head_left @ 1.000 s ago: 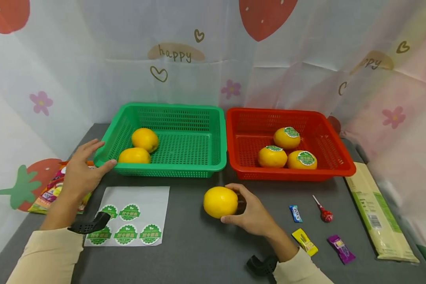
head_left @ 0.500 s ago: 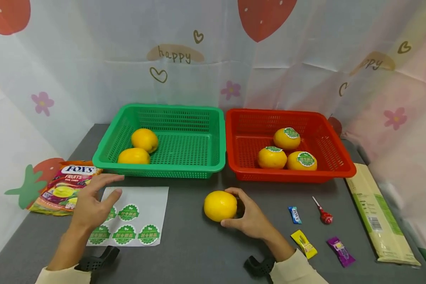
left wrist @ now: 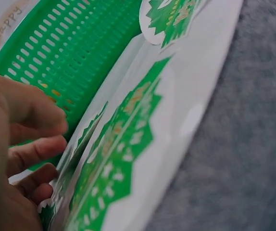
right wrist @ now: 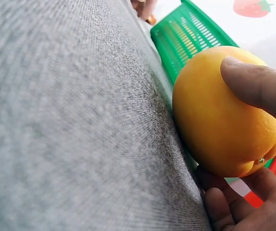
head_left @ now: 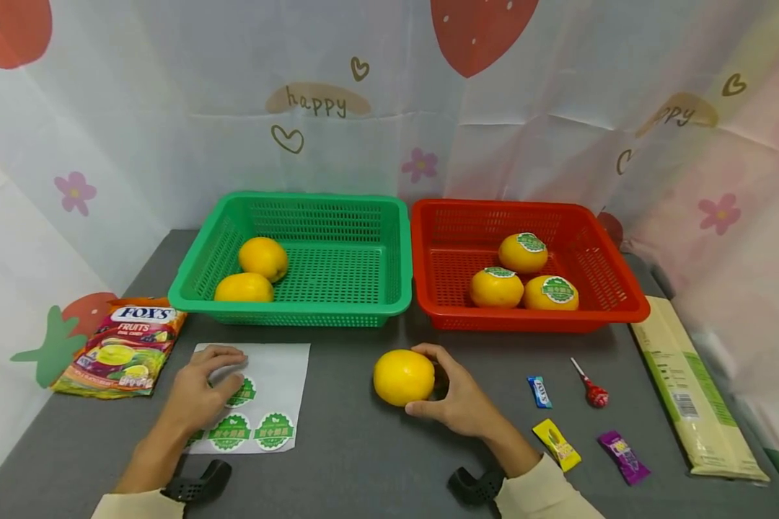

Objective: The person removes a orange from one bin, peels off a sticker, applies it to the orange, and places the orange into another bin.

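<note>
My left hand has come back from the green basket rim onto the sticker sheet — fingers curled at a green label, so peeling looks next. Right hand still cups the orange on the tabletop, in front of both baskets. The orange is smooth, yellow and unlabelled.

Left hand: we see it off the near-left corner of the green basket, where it rested a second ago, and drawn back toward the body. It now lies on the sticker sheet, fingers curled at a green sticker on the sheet's left half, covering the left-hand stickers.

Candy bag: formerly half hidden behind that hand, now in full view.
</note>
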The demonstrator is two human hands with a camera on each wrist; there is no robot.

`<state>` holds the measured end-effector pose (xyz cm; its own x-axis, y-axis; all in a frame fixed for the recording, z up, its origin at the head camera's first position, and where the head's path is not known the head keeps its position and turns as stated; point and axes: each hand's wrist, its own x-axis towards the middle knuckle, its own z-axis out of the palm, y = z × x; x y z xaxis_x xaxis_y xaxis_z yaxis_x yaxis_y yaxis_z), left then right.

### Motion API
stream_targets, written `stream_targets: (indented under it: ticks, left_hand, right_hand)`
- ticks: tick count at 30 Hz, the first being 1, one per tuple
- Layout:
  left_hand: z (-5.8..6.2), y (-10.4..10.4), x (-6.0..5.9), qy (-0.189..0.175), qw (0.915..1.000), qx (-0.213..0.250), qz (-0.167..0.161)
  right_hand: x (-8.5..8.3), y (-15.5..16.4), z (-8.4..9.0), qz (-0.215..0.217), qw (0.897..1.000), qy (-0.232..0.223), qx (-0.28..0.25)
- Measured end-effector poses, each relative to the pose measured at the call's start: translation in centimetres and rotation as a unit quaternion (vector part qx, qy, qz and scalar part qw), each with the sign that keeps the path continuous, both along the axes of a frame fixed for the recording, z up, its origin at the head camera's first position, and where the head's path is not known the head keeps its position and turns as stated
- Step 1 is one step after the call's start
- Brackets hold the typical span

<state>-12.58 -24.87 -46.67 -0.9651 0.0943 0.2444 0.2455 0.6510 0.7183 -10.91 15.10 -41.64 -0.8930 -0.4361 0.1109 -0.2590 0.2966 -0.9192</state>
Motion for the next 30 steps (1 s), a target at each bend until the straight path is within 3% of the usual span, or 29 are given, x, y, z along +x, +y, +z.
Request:
stream_targets:
  ticks: [10, 19, 21, 25, 30]
  left_hand:
    - [-0.3, 0.3, -0.2, 0.010, 0.9992, -0.038, 0.002]
    - [-0.4, 0.5, -0.4, 0.019, 0.9993, -0.031, -0.001]
    - [-0.4, 0.6, -0.4, 0.037, 0.9991, -0.021, 0.002]
    - [-0.1, 0.7, -0.3, 0.112, 0.9936, 0.000, 0.011]
    - [1.5, 1.5, 0.2, 0.186, 0.9820, 0.026, 0.023]
  right_hand:
    - [0.0, 0.0, 0.0, 0.003, 1.000, -0.009, -0.004]
    - [-0.1, 0.2, 0.1, 0.004, 1.000, -0.008, -0.003]
    - [-0.1, 0.2, 0.1, 0.005, 1.000, -0.007, -0.004]
    - [-0.1, 0.2, 0.1, 0.006, 1.000, -0.006, -0.005]
    - [0.0, 0.1, 0.0, 0.007, 1.000, -0.009, -0.003]
